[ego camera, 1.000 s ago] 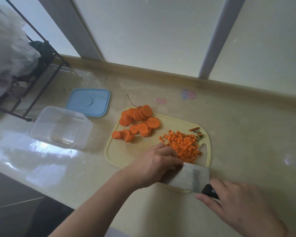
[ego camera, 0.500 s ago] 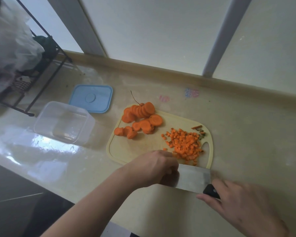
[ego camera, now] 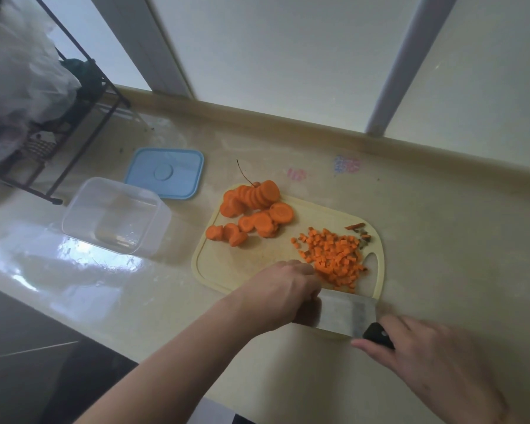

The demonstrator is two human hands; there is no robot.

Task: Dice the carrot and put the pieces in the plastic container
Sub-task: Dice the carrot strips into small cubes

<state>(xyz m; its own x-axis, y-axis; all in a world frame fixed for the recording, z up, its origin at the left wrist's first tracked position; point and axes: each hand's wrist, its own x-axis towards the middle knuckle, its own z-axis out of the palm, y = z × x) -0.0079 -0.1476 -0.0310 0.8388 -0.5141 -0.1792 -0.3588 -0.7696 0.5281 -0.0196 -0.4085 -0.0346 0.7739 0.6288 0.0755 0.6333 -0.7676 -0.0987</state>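
While the right hand (ego camera: pixel 435 359) grips the cleaver (ego camera: pixel 344 315), the left hand's (ego camera: pixel 283 290) grip is unclear beside the diced carrot (ego camera: pixel 334 258).

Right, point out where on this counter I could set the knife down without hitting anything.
Bare counter lies right of the cutting board, up to the window sill. Another free strip runs between the board's far edge and the sill. The left is crowded: plastic container, blue lid and wire rack sit close together.

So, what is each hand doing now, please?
Left hand: curled at the cleaver blade; what it holds is hidden.
Right hand: holds the cleaver handle.
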